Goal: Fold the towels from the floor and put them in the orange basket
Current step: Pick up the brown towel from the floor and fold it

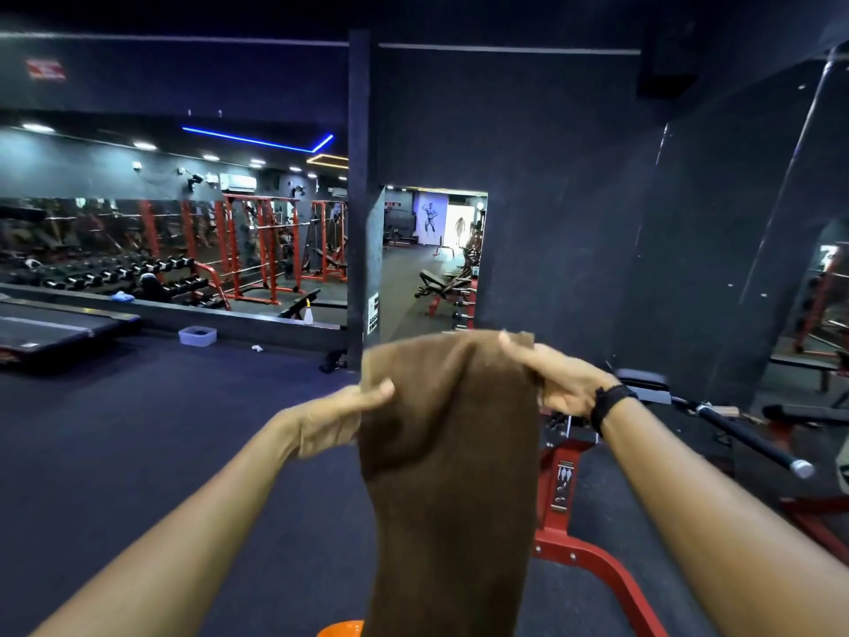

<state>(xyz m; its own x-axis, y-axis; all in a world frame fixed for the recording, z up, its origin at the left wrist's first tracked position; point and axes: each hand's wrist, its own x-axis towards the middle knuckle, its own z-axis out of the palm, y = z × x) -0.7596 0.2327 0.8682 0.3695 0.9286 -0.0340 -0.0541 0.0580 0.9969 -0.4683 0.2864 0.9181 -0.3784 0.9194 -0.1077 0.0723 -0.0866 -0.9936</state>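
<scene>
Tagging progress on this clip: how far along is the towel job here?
Mid-fold. The brown towel is off the floor, hanging lengthwise; left hand and right hand pinch its top corners. Folding isn't finished, and it must still go into the orange basket, barely visible at the bottom edge. Contents can't be seen.

Brown towel (452, 452) hanging lengthwise, upper corners raised
</scene>
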